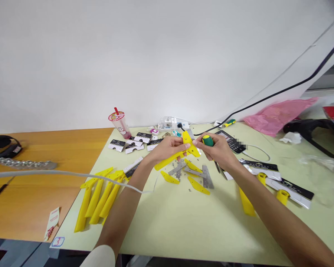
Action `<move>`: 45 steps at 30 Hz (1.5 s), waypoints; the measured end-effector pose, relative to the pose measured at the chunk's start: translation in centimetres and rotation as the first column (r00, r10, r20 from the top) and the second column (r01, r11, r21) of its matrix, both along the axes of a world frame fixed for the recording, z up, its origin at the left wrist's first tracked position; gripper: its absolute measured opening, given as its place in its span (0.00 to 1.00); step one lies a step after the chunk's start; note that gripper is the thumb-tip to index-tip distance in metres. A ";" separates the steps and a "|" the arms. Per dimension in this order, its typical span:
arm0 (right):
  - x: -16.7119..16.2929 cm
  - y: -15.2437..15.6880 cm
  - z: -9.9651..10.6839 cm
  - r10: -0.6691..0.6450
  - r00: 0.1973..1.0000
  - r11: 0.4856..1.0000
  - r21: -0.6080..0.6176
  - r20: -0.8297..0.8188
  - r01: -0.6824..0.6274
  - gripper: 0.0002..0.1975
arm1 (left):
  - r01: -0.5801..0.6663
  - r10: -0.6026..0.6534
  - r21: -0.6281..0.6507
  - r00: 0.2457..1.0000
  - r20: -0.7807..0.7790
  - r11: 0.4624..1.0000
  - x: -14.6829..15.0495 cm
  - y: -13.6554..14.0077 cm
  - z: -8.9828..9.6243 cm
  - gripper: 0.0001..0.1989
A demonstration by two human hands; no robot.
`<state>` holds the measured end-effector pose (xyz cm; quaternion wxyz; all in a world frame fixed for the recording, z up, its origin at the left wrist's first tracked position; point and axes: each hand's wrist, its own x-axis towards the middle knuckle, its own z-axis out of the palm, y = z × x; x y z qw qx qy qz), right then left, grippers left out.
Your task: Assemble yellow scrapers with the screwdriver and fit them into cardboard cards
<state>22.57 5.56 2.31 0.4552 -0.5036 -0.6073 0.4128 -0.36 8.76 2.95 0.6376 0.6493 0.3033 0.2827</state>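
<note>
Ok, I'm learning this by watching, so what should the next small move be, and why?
Probably steady the yellow head with the fingertips of the right hand before using the screwdriver: those fingertips are already at the head, the left hand holds the yellow piece, and the screwdriver is tucked in the right hand.

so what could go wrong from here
Small metal parts lie loose on the table beneath the left hand and its yellow handle; a brush might scatter them.
A white cable crosses in front of the left forearm and could snag.
The cup stands beside black-and-white cards; if knocked, it may tip onto them.
</note>
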 end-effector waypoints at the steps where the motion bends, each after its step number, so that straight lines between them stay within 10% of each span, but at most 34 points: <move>1: 0.0 0.0 0.0 -0.002 1.000 1.000 0.002 0.000 0.002 0.27 | -0.002 0.002 -0.004 1.000 0.007 1.000 0.0 0.0 0.0 0.29; 45: 0.5 0.0 0.6 0.023 0.997 1.000 -0.004 0.075 -0.023 0.25 | -0.068 0.068 0.024 0.998 0.011 0.997 0.2 -0.5 0.8 0.24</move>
